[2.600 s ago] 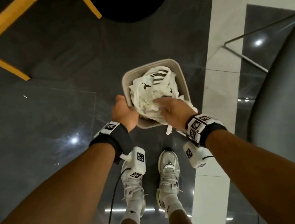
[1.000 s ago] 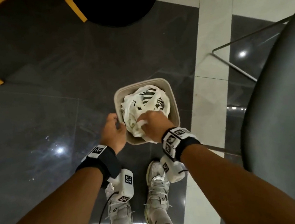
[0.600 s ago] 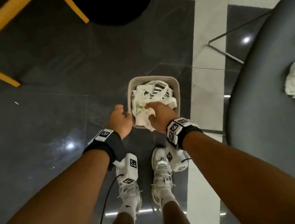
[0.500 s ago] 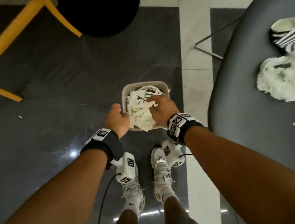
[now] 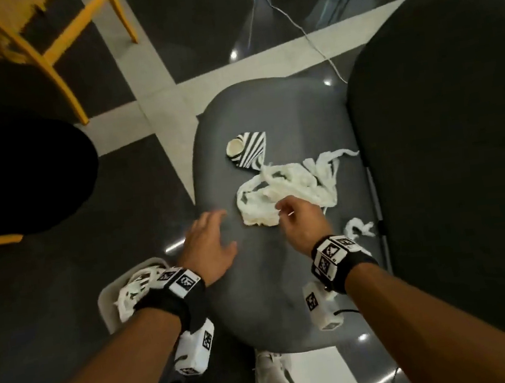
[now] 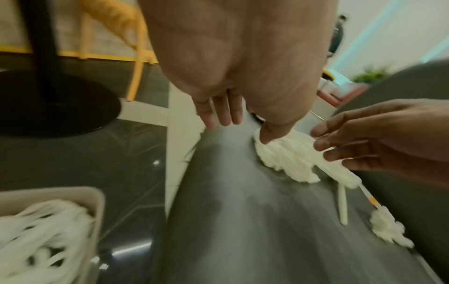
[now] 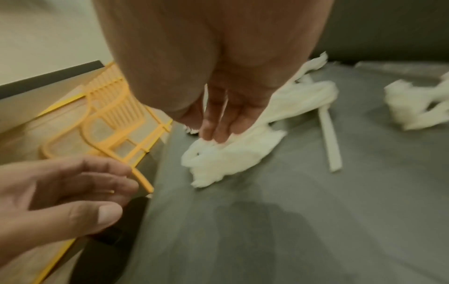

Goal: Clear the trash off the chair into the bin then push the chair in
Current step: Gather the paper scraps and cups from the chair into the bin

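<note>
Both hands are no longer being pressed into the bin [image 5: 104,300]; left hand [image 5: 209,249] is being held open over the chair [image 5: 257,292], right hand [image 5: 301,222] fingers loosely spread, touching one tissue pile [image 5: 286,188]. One cup [image 5: 247,149], one scrap [image 5: 357,227] are lying there.

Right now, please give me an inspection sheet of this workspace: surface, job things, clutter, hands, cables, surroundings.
Surface: grey chair seat, near part bare.
Job things: big tissue pile; striped paper cup lying on its side; small tissue scrap; white straw; bin on the floor beside the seat, holding tissue.
Clutter: nothing seen.
Hands: left hand open over the seat edge; right hand fingertips on the tissue pile, grip not yet closed.
Cables: thin cable on the floor beyond the chair.
Surroundings: yellow chair, black table base, tiled floor.
</note>
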